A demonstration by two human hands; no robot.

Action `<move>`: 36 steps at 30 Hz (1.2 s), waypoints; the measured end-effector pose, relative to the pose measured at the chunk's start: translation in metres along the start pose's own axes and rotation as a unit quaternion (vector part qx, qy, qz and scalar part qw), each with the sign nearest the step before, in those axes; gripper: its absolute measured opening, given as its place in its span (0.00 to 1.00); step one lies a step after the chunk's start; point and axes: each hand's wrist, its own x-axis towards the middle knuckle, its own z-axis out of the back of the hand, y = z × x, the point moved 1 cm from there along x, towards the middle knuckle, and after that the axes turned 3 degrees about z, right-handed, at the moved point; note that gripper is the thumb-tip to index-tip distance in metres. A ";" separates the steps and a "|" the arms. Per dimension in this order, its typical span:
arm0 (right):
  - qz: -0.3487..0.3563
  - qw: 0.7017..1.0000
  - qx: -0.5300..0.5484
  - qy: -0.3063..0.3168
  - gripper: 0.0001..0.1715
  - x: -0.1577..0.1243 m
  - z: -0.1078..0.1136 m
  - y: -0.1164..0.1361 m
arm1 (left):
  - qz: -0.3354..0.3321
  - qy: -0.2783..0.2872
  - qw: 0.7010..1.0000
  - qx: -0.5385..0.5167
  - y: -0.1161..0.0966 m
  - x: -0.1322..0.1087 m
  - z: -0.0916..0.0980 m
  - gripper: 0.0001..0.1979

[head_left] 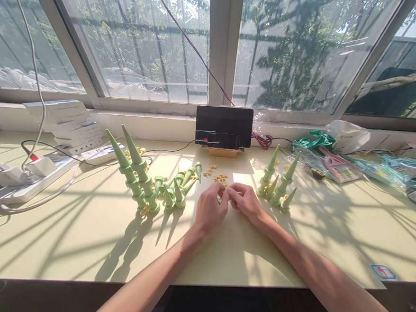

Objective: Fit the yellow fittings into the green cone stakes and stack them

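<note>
My left hand point(211, 204) and my right hand point(245, 199) meet over the middle of the table, fingertips touching. Both are closed in a pinch. A speck of green shows between the left thumb and fingers, but what they hold is too small and too covered to name. Just beyond the fingers lie small tan pieces point(220, 178). To the left stand two tall stacks of green cone-tipped pieces point(133, 170), with a cluster of shorter green cones point(178, 196) beside them. Another group of green cone stacks point(284, 185) stands right of my right hand.
A black tablet point(224, 121) leans at the back, with a phone point(223, 140) before it on a cardboard stand point(222, 152). White boxes point(75, 123) and a power strip point(43, 173) with cables occupy the left. Plastic bags point(339, 155) lie at the back right.
</note>
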 end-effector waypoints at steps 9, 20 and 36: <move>0.003 1.000 -0.002 0.001 0.17 0.000 0.001 0.001 | 0.000 0.008 1.000 -0.004 -0.001 0.000 0.001 0.10; 0.003 1.000 -0.003 -0.006 0.16 0.002 0.000 -0.003 | 0.005 0.016 1.000 -0.005 -0.001 0.000 0.001 0.10; 0.004 1.000 -0.002 -0.005 0.16 0.002 0.000 -0.004 | 0.012 0.025 1.000 -0.002 -0.001 -0.001 0.001 0.10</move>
